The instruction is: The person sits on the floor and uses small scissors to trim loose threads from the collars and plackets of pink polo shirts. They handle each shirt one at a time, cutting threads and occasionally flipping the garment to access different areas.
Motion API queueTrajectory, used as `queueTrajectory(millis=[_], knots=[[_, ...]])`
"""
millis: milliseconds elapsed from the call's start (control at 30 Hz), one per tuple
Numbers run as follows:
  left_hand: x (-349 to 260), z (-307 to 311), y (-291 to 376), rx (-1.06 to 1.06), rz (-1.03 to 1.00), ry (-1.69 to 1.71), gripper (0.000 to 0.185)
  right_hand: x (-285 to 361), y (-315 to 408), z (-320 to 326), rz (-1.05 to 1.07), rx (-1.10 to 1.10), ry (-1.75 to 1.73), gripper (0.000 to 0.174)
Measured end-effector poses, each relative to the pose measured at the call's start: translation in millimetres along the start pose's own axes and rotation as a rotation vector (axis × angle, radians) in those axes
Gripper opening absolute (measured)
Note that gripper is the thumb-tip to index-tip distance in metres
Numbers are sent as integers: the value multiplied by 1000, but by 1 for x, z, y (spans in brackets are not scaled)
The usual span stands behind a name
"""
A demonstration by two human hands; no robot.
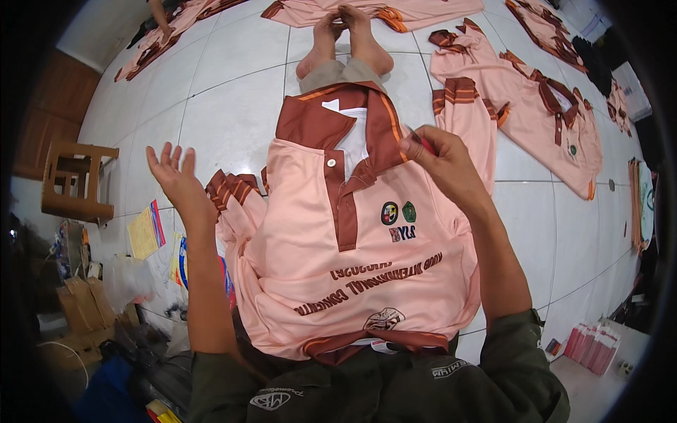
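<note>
A peach polo shirt [296, 211] with a brown collar and orange stripes lies over my lap and legs, its collar toward my feet. One pale button shows on its brown placket [346, 222], and loose threads hang near the placket's top. My right hand [441, 158] is at the collar's right edge, pinching a small red-and-dark tool [421, 140] that is mostly hidden by the fingers. To the left of the shirt, my left hand [177, 174] is raised with fingers spread and holds nothing. A second brown collar edge [381, 341] lies near my waist, below printed lettering.
More peach shirts [529, 100] lie on the white tiled floor [232, 121] to the right and ahead. At left stand a brown plastic stool [79, 180] and cardboard boxes [87, 301]. Pink packets [589, 346] sit at lower right. Another person's hand [166, 34] touches garments at upper left.
</note>
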State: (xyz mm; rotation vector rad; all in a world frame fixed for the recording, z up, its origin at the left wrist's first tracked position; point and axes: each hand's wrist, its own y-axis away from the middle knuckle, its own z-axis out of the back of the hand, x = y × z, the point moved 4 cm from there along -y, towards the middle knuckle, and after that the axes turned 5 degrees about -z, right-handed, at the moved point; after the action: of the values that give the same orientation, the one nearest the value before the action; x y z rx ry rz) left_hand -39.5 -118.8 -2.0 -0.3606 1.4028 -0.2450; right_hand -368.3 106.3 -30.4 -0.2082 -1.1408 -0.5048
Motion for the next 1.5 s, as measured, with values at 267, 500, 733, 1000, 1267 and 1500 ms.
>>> queueTrajectory(millis=[267, 500, 733, 1000, 1267, 1500], knots=[[-15, -18, 36, 264, -153, -400, 79, -16, 13, -28, 19, 87, -236, 23], [-44, -53, 80, 740, -341, -298, 58, 6, 18, -67, 256, 43, 161, 21], [-63, -68, 110, 929, -580, -302, 42, -2, 16, -59, -24, 122, -69, 17], [-70, -85, 122, 988, -528, -152, 21, 25, 21, -38, 16, 257, -353, 16], [-71, -93, 126, 951, -306, -54, 8, 41, 21, -49, 263, 234, -305, 18], [-65, -70, 117, 951, -167, -241, 11, 26, 22, -59, 352, 279, -11, 28]])
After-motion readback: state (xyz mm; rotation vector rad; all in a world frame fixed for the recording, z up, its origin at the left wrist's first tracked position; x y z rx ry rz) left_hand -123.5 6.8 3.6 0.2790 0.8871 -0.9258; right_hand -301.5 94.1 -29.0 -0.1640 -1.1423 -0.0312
